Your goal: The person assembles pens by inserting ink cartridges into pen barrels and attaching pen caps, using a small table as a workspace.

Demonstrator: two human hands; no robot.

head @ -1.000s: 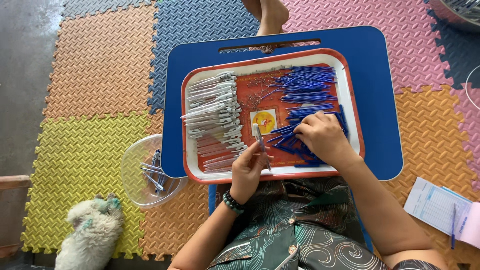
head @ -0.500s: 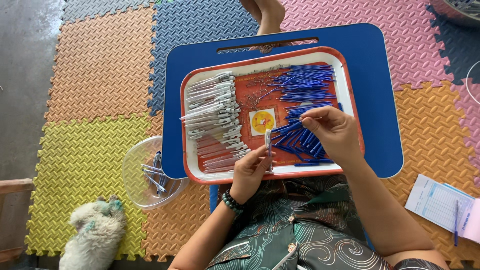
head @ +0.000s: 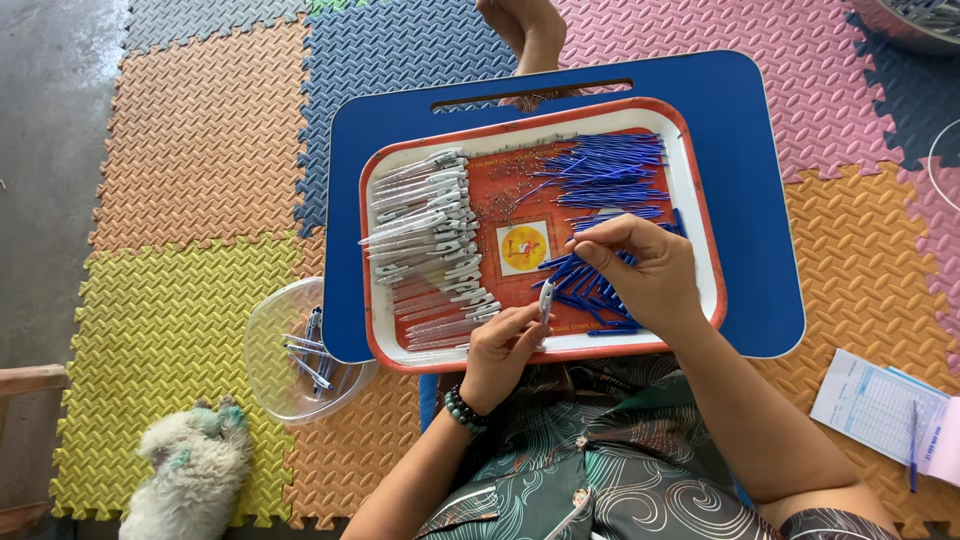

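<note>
Since the earlier frame, right hand shifts over blue refills on tray, pinching one; left hand grips a pen barrel beside the tray's square yellow label.

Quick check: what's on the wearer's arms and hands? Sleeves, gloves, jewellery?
Both hands are bare, no gloves. The left hand has a bracelet of dark round beads at the wrist, some greenish. The right hand shows no ring or band in this view. Both forearms are uncovered; no sleeves reach them. The clothing below is dark green with pale swirl patterns.
</note>
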